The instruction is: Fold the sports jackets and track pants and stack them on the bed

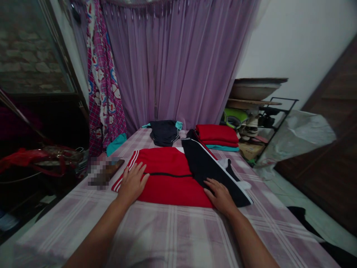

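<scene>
A red and black track jacket [164, 190] is spread on the bed, with white stripes along its left edge and a black line across its red middle. On its left part my left hand [133, 181] lies flat, fingers stretched out, near the striped edge. My right hand [219, 193] rests with fingers extended where the red cloth meets the black sleeve [212, 163]. Neither hand grips the fabric. The black sleeve carries a white stripe and slants down to the right. Some grey-white cloth [244, 185] shows beside it.
Folded red clothes [217, 134] are stacked at the back right over a teal piece. A dark garment with teal parts [164, 132] lies at the back. Left of the jacket is a partly pixelated phone-like object [115, 168]. The plaid bedsheet [173, 234] reaches a purple curtain [178, 67]. A rack [275, 108] stands right.
</scene>
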Demonstrator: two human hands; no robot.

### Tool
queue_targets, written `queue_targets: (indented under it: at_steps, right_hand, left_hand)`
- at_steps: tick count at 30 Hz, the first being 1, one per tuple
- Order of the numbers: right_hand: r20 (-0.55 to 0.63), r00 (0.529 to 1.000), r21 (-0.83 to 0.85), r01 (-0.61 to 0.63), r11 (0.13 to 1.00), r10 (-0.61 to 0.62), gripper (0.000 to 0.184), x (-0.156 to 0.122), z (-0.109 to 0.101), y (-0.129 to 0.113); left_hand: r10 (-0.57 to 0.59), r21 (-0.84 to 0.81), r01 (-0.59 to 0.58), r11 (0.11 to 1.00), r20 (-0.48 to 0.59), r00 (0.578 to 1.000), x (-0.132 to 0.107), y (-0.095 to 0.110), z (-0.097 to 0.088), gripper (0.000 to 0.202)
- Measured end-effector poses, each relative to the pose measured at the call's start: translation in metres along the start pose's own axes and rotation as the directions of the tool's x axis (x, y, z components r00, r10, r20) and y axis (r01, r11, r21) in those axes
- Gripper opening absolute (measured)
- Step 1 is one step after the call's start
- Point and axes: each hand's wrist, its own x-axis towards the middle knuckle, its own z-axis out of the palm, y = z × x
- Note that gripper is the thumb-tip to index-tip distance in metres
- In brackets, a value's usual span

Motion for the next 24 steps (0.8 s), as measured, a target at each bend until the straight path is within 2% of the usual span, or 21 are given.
queue_targets:
  at_steps: [2,4,6,10,13,15,17,19,22,24]
  right_hand:
    - [-0.008,1.000,0.014,-0.002,1.000,0.002,0.042,0.000,0.000,0.000]
    - [-0.019,1.000,0.037,0.005,0.999,-0.005,0.040,0.000,0.000,0.000]
    - [-0.054,0.998,0.078,0.015,0.997,-0.010,0.040,0.001,-0.002,-0.001]
    - [-0.223,0.973,0.193,-0.008,0.981,0.052,0.040,0.001,-0.013,0.004]
    - [-0.329,0.923,0.281,-0.108,0.954,0.201,0.039,0.002,-0.022,0.020]
    - [-0.330,0.869,0.375,-0.237,0.896,0.368,0.037,0.004,-0.024,0.034]
    - [-0.314,0.807,0.502,-0.305,0.809,0.500,0.035,0.007,-0.023,0.046]
    - [-0.301,0.772,0.632,-0.278,0.724,0.559,0.034,0.010,-0.021,0.051]
    - [-0.272,0.754,0.767,-0.206,0.608,0.598,0.041,0.011,-0.026,0.050]
    - [-0.292,0.727,0.793,-0.179,0.583,0.621,0.048,0.006,-0.036,0.051]
  left_hand:
    - [0.065,0.003,-0.065,0.998,0.077,0.995,0.003,0.006,0.006,0.052]
    - [0.049,0.029,-0.056,0.998,0.198,0.979,0.005,0.006,0.014,0.053]
    - [0.021,0.060,-0.039,0.997,0.269,0.963,0.007,0.003,0.018,0.054]
    - [0.018,0.109,-0.050,0.993,0.279,0.960,0.007,0.002,0.019,0.055]
    - [0.004,0.139,-0.047,0.989,0.290,0.957,0.006,0.005,0.017,0.056]
    - [-0.010,0.146,-0.035,0.989,0.296,0.955,0.006,0.006,0.017,0.057]
    - [-0.022,0.149,-0.023,0.989,0.294,0.956,0.007,0.006,0.018,0.057]
    - [-0.020,0.148,-0.024,0.989,0.292,0.956,0.007,0.005,0.020,0.057]
    - [-0.007,0.146,-0.038,0.989,0.294,0.956,0.008,0.003,0.021,0.058]
    - [-0.010,0.146,-0.034,0.989,0.296,0.955,0.007,0.003,0.021,0.058]
